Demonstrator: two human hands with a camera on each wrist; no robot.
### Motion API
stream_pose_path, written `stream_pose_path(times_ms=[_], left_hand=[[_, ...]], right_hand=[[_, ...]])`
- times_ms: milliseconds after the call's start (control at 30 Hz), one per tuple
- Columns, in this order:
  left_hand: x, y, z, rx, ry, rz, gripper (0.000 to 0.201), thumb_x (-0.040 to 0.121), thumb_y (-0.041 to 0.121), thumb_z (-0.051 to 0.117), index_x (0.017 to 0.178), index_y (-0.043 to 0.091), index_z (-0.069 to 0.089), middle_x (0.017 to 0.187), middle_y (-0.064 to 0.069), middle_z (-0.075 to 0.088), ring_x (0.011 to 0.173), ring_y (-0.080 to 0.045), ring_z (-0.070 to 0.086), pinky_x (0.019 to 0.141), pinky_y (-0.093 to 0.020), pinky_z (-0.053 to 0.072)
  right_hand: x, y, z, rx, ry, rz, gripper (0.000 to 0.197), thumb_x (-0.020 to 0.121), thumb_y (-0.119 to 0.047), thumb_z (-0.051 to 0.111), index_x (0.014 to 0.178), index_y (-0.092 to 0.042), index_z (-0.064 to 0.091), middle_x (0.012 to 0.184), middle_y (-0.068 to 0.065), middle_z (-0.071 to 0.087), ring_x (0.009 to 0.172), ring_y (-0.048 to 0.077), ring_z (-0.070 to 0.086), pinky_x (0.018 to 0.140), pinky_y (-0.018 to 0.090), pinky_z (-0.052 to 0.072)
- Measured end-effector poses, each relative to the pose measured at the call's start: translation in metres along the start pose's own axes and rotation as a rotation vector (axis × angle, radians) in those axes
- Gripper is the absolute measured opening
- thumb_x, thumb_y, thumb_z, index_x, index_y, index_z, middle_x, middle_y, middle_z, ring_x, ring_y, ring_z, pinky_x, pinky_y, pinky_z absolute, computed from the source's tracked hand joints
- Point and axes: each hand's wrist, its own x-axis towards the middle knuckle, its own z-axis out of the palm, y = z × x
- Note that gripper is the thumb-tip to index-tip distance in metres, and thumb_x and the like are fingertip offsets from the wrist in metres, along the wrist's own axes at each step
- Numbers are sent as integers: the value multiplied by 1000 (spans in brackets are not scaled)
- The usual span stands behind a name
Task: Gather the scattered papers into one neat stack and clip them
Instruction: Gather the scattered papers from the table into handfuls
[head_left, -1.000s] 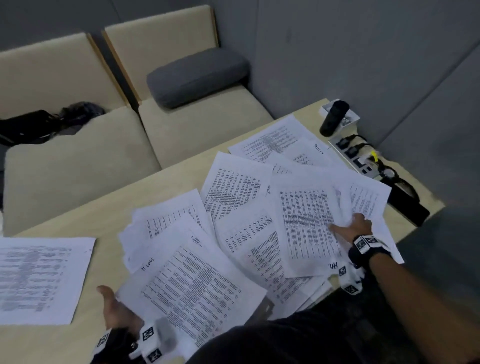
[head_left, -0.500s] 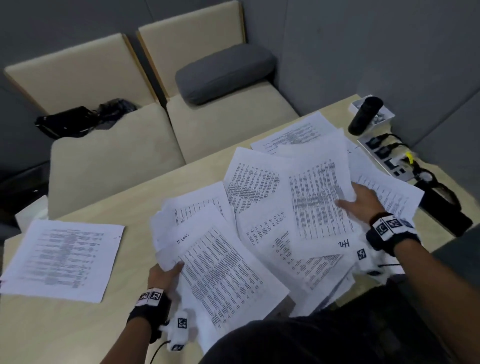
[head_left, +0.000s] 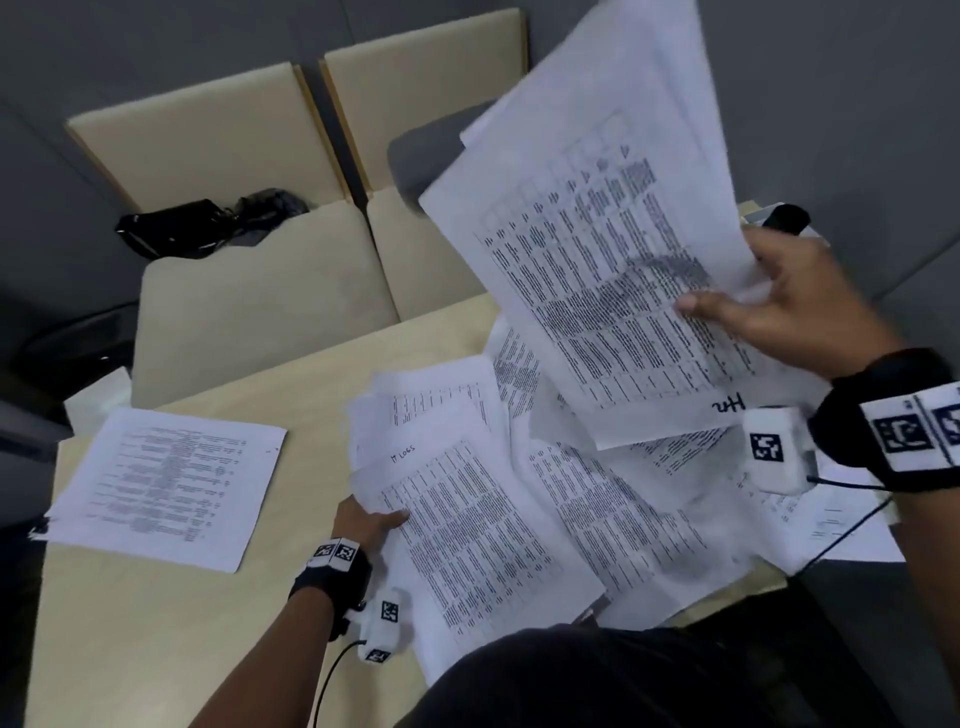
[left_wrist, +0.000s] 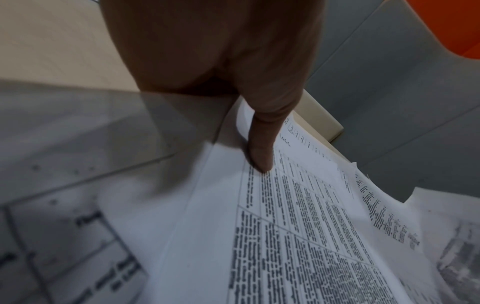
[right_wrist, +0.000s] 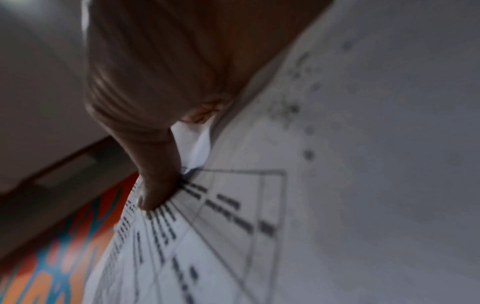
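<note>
White printed papers (head_left: 623, 519) lie fanned out over the right half of the pale table (head_left: 156, 623). My right hand (head_left: 737, 296) pinches a few sheets (head_left: 587, 249) by their right edge and holds them tilted in the air above the pile. In the right wrist view its thumb (right_wrist: 155, 185) presses on the top lifted sheet (right_wrist: 233, 216). My left hand (head_left: 369, 519) grips the left edge of the near sheets (head_left: 478, 540), one marked "IT LOGS". The left wrist view shows the thumb (left_wrist: 262, 152) on top of that printed sheet (left_wrist: 298, 236), with the fingers hidden beneath.
A separate small stack of paper (head_left: 166, 488) lies alone at the table's left. Beige seats (head_left: 260, 301) stand behind the table, with a black bag (head_left: 208, 223) and a grey cushion (head_left: 421, 156) on them. A black cylinder (head_left: 787, 218) sits at the far right corner.
My right hand has lifted its sheets off the pile and up into the air. My left hand has kept its hold on the near sheets' left edge.
</note>
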Motion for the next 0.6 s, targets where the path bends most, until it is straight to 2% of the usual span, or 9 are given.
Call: stream_pose_path(times_ms=[67, 167, 233, 300, 367, 400, 500, 567, 600], left_hand=[[-1, 1, -2, -10, -7, -17, 57, 65, 24, 89, 114, 8, 65, 93, -10, 71, 83, -27, 64, 75, -35, 52], [-3, 1, -4, -2, -31, -5, 56, 69, 19, 86, 118, 5, 63, 106, -14, 71, 91, -27, 63, 79, -34, 49], [-5, 3, -6, 32, -44, 3, 45, 77, 11, 79, 116, -2, 62, 107, -12, 67, 98, -31, 63, 75, -29, 43], [-5, 2, -8, 29, -69, 5, 37, 82, 11, 72, 114, -4, 63, 107, -10, 66, 106, -35, 63, 77, -34, 47], [-4, 0, -8, -29, -82, -20, 42, 85, 26, 69, 112, -6, 64, 111, -23, 68, 105, -40, 64, 81, -44, 52], [-5, 0, -9, -61, -83, -51, 52, 88, 40, 64, 114, -6, 64, 114, -27, 66, 104, -40, 64, 81, -42, 52], [-5, -2, -9, -179, -95, -115, 92, 83, 75, 39, 131, -1, 55, 133, -31, 53, 110, -41, 60, 96, -42, 44], [-10, 3, -8, -277, -165, -110, 97, 75, 79, 47, 139, 6, 48, 142, -29, 42, 124, -54, 44, 107, -52, 34], [-11, 4, -7, -267, -197, -93, 99, 68, 78, 58, 137, 7, 50, 139, -28, 46, 123, -56, 42, 107, -55, 35]], right_hand=[[-2, -27, -9, 138, 47, -30, 41, 72, -23, 75, 110, -32, 62, 92, -24, 71, 90, -11, 66, 78, 8, 52], [0, -39, -10, 271, 77, -58, 44, 73, -10, 74, 108, -31, 59, 101, -28, 70, 99, -3, 67, 83, 12, 53], [8, -31, 4, 345, 53, -19, 45, 71, -11, 74, 111, -27, 60, 102, -25, 71, 100, -1, 68, 84, 14, 54], [17, -14, 28, 391, -19, 37, 48, 69, -16, 76, 114, -22, 62, 100, -22, 73, 97, 0, 69, 83, 17, 55], [25, 10, 63, 410, -96, 114, 47, 64, -29, 79, 109, -25, 64, 99, -16, 74, 94, 3, 70, 84, 22, 56], [28, 25, 85, 403, -139, 156, 45, 64, -33, 80, 106, -28, 64, 98, -12, 75, 94, 6, 70, 86, 27, 56], [24, 74, 160, 306, -236, 311, 27, 80, -27, 75, 104, -26, 64, 104, -4, 71, 96, 16, 68, 94, 43, 53], [13, 107, 208, 164, -291, 418, 29, 89, -25, 67, 117, -15, 61, 117, 6, 68, 104, 24, 65, 97, 45, 50], [7, 120, 229, 110, -314, 465, 37, 91, -28, 65, 124, -11, 58, 125, 10, 64, 110, 27, 62, 99, 44, 49]])
